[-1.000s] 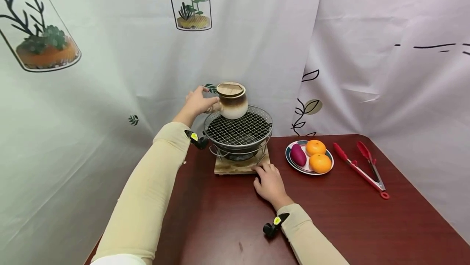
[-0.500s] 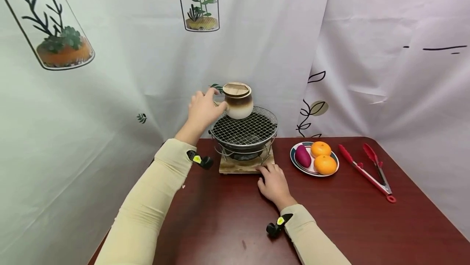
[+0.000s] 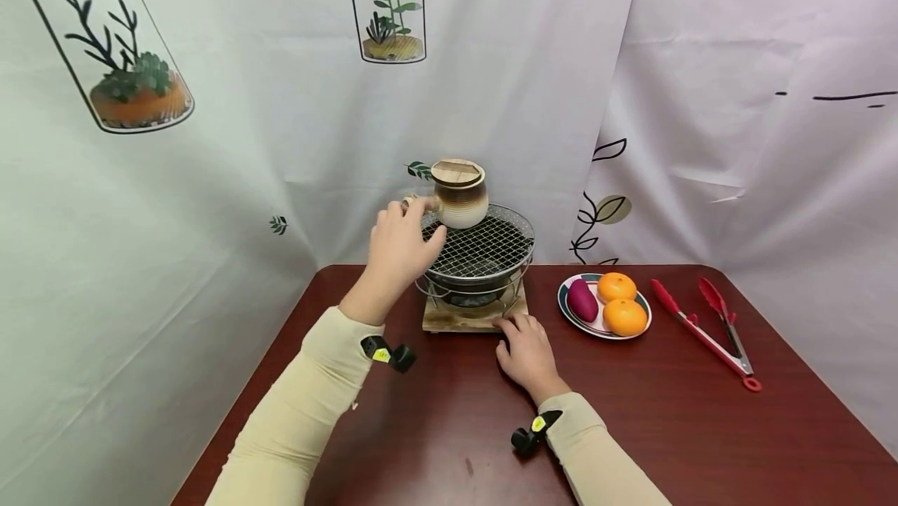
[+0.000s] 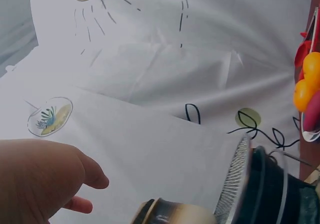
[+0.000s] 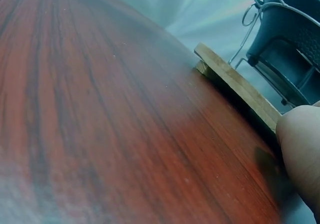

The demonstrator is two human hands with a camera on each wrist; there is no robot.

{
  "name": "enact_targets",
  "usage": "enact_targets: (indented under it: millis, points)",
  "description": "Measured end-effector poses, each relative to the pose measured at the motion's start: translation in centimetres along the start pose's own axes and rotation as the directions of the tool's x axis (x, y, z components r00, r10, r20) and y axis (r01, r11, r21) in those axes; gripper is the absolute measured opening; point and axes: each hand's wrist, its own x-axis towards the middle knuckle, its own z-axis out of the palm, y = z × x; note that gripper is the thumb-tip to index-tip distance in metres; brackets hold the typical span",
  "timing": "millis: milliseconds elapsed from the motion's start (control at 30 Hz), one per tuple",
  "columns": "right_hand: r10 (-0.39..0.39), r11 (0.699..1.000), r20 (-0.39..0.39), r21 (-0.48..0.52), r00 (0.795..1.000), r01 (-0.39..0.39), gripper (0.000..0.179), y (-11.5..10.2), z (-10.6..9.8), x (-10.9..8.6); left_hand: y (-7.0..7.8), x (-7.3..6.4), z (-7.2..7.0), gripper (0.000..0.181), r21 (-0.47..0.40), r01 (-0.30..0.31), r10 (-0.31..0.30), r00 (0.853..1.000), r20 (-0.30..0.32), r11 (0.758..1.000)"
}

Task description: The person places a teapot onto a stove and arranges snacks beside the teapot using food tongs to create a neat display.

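Note:
A brown-and-cream ceramic pot (image 3: pixel 461 206) with a wooden lid (image 3: pixel 457 171) stands upright on the wire mesh of a round tabletop grill (image 3: pixel 484 253). My left hand (image 3: pixel 403 245) is at the pot's left side, by its handle, with thumb and fingers spread apart. In the left wrist view a gap shows between that hand (image 4: pixel 55 179) and the pot (image 4: pixel 175 214). The grill rests on a wooden board (image 3: pixel 456 321). At the board's front right corner my right hand (image 3: pixel 529 354) lies with its fingertips touching the edge; its fingers look relaxed.
To the right, a plate (image 3: pixel 589 330) holds two oranges (image 3: pixel 624 317) and a purple oval item (image 3: pixel 582 300). Red-tipped tongs (image 3: pixel 708 338) lie spread beyond it. A printed curtain (image 3: pixel 533 100) hangs close behind the dark red table (image 3: pixel 631 428).
My left hand has let go of the pot's handle and drawn back toward me, with its thumb lower. The pot stays on the grill. The right hand keeps its place; the head view shifted slightly.

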Motion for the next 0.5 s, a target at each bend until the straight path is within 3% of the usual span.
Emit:
enact_targets:
  millis: [200,500]
  points:
    - [-0.005,1.0,-0.009,-0.008,1.0,0.004,0.033,0.1,0.1,-0.1,-0.6,-2.0,1.5,0.044,0.027,-0.029,0.031,0.997,-0.064,0.999]
    - [0.022,1.0,-0.004,-0.009,1.0,-0.022,0.033,0.1,-0.1,-0.2,-1.1,-3.9,3.0,0.04,-0.009,-0.01,0.009,0.997,-0.078,1.0]
